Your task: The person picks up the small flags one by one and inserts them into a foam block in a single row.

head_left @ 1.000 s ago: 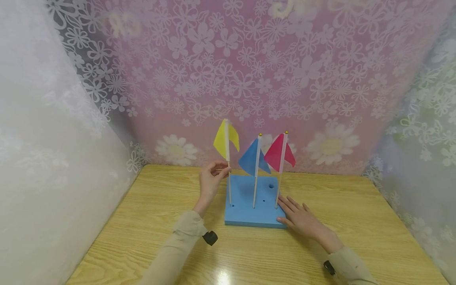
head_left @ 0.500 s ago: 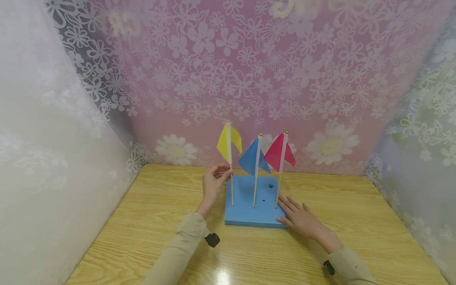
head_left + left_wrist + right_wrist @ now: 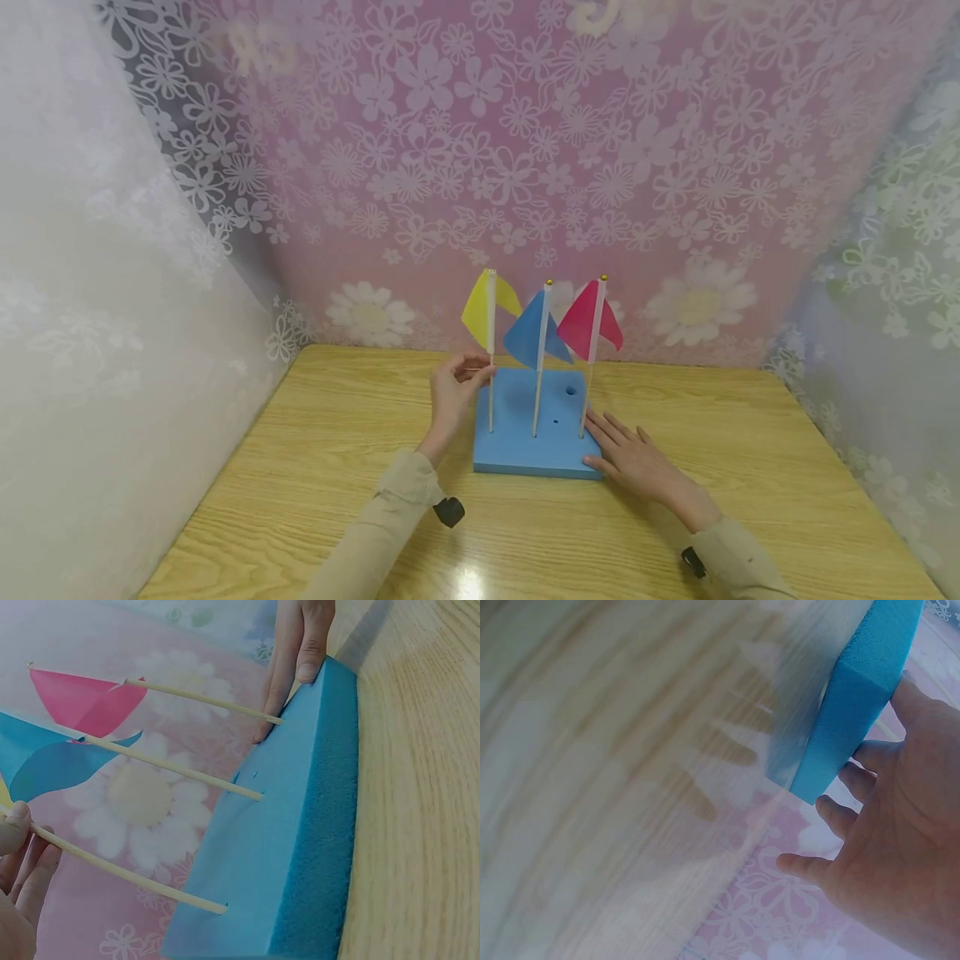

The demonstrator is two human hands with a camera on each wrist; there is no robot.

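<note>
My left hand (image 3: 452, 393) pinches the wooden stick of a yellow flag (image 3: 478, 310) between thumb and fingers. The foot of that stick (image 3: 187, 899) stands in a hole near the left edge of a blue foam block (image 3: 517, 458). To its right a blue flag (image 3: 531, 333) and a pink flag (image 3: 581, 323) stand upright in the same block, each with a gold bead on top. My right hand (image 3: 637, 458) lies against the block's right edge, fingers straight and spread, thumb on the front corner. In the right wrist view the fingertips touch the foam side (image 3: 855, 705).
The block rests on a wood-grain table (image 3: 315, 500). Behind it rises a pink wall (image 3: 480, 167) with white flower patterns, and pale walls flank both sides. A larger round hole (image 3: 571, 390) and a small hole (image 3: 556, 422) show in the block's top.
The yellow flag has moved right and down with my left hand, its stick's foot going from beside the hole into it. My right hand and the block have stayed in place.
</note>
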